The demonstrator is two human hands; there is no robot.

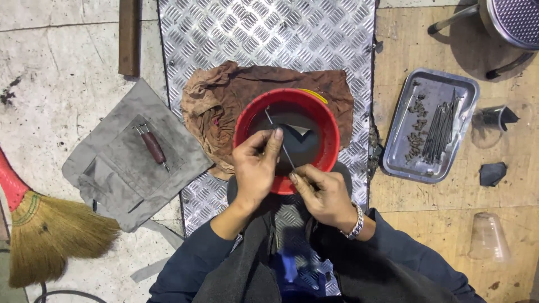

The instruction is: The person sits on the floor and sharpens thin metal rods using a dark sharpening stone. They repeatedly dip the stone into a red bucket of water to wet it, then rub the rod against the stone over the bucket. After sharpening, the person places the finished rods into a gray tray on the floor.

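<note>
— Patterned metal plate [264, 33] covers the middle of the floor, with pale worn flooring to one side and a wooden board [393, 196] to the other. What sits nearest the person?

— Closest to the body, both hands hover over the near rim of a red bowl [286, 140] holding dark liquid. The left hand [255, 168] has its fingers closed, thumb and forefinger pinching a thin metal rod [279, 140] that slants across the bowl. The right hand [325, 193], a metal bracelet [356, 221] at its wrist, pinches the rod's lower end with closed fingertips.

— And around the bowl?

— Under and behind the bowl lies a crumpled brown rag [224, 95]. Left of the bowl, a grey cloth pouch [120, 168] lies flat with a small brown-handled tool [152, 146] on it; farther left of that is a straw broom [45, 235]. Right of the bowl, a steel tray [407, 146] holds a bundle of similar rods [441, 129] and small dark bits. Near that tray lie a clear plastic cup [488, 238] and dark scraps. Far beyond, at the upper right corner, stands a round perforated metal object [514, 19].
</note>
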